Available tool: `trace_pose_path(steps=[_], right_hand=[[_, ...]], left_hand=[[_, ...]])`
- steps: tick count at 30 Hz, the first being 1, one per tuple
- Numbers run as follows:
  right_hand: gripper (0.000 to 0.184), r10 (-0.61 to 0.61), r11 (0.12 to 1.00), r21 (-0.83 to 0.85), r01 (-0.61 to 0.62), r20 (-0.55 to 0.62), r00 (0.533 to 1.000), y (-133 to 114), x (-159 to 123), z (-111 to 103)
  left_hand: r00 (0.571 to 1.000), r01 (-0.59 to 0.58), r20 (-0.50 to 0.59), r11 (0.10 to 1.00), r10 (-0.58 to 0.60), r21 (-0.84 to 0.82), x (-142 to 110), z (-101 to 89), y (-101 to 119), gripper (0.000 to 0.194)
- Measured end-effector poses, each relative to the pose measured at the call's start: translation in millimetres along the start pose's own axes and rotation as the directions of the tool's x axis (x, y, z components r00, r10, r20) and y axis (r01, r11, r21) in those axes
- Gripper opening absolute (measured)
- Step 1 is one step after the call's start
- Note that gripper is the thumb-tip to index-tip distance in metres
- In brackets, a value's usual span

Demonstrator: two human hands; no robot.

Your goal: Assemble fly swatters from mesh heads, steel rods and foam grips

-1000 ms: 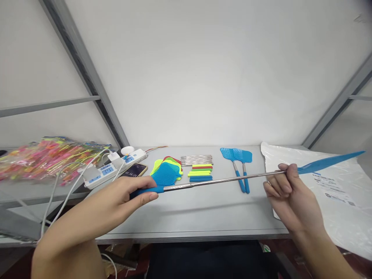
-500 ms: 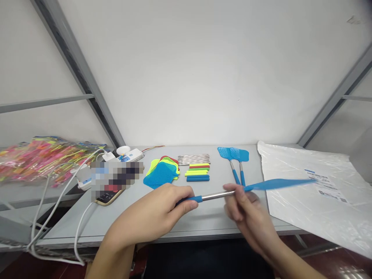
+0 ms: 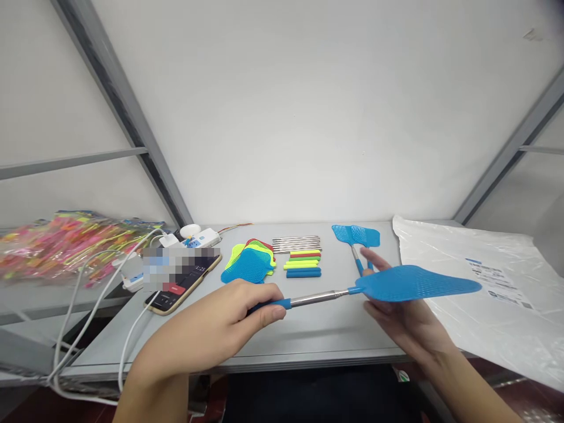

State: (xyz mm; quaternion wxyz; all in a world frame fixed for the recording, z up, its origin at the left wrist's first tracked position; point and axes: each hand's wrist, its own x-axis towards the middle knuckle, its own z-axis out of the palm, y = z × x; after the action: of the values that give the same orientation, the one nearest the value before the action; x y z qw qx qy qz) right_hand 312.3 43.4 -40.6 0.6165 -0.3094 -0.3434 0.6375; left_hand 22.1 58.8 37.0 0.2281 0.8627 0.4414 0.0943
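Note:
My left hand (image 3: 238, 314) is closed round the blue grip of a blue fly swatter (image 3: 414, 283) with a short metal rod. The swatter's flat mesh head points right, over the table's front. My right hand (image 3: 403, 317) is under that head with fingers stretched out and apart, partly hidden by it. Behind lie two finished blue swatters (image 3: 356, 237), a stack of coloured mesh heads (image 3: 250, 261), a row of coloured grips (image 3: 303, 263) and several metal rods (image 3: 296, 241).
A phone (image 3: 183, 281) lies left on the grey table (image 3: 308, 335), by a white power strip (image 3: 194, 238) with cables trailing off the edge. A bag of colourful parts (image 3: 61, 241) sits far left. A white plastic bag (image 3: 484, 282) covers the right side.
The telescopic rod has been pushed in from long to short. My right hand let go of the rod and opened under the head, which turned flat. The left hand moved right.

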Motion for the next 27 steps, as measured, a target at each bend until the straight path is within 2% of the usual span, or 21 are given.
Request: trace_pose_path(steps=[2,3,6,10,16,19,20,22,24,25,27], right_hand=[[0.023,-0.085,0.996,0.018,0.085,0.016,0.996,-4.3,1.7,-7.2],[0.021,-0.124,0.992,0.015,0.123,0.035,0.992,-5.2,1.5,-10.2],[0.034,-0.216,0.976,-0.008,0.217,0.039,0.976,-3.8,-1.9,-14.6],[0.042,-0.315,0.949,-0.029,0.315,0.01,0.949,0.9,-7.3,-12.0],[0.038,-0.277,0.955,-0.121,0.272,-0.034,0.96,-5.4,-9.0,-7.6],[0.018,-0.216,0.959,-0.199,0.202,-0.052,0.975,-8.9,-5.7,-5.6],[0.014,-0.2,0.957,-0.224,0.182,-0.057,0.978,-9.1,-4.3,-4.8],[0.036,-0.176,0.949,-0.276,0.152,-0.063,0.982,-7.8,-2.0,-3.2],[0.061,-0.133,0.935,-0.336,0.113,-0.038,0.99,-4.2,-1.0,-1.4],[0.068,-0.097,0.929,-0.36,0.089,-0.005,0.995,-1.6,-0.9,-0.3],[0.07,0.001,0.918,-0.395,0.032,0.081,0.997,4.7,-1.2,2.3]], left_hand=[[0.999,-0.007,0.031,1.0,0.008,-0.022,1.3,-1.3,0.7,0.033],[0.998,-0.015,0.054,0.999,0.017,-0.039,2.8,-1.4,2.0,0.033],[0.993,-0.031,0.107,0.996,0.04,-0.081,7.5,-0.3,6.7,0.035],[0.993,-0.042,0.108,0.994,0.053,-0.099,9.2,0.7,9.6,0.036],[0.993,0.005,0.116,0.986,0.015,-0.165,12.6,1.9,6.4,0.038],[0.993,0.031,0.118,0.956,0.004,-0.292,22.7,8.4,1.8,0.037],[0.994,0.04,0.109,0.928,0.001,-0.371,27.5,12.2,0.8,0.037],[0.996,0.053,0.084,0.828,-0.007,-0.558,38.9,22.7,1.3,0.036],[0.998,0.055,0.067,0.691,-0.009,-0.72,52.0,38.0,6.1,0.033],[0.997,0.056,0.074,0.625,0.002,-0.779,59.0,47.4,9.8,0.03],[0.995,0.056,0.092,0.537,0.04,-0.842,72.8,68.7,18.1,0.024]])
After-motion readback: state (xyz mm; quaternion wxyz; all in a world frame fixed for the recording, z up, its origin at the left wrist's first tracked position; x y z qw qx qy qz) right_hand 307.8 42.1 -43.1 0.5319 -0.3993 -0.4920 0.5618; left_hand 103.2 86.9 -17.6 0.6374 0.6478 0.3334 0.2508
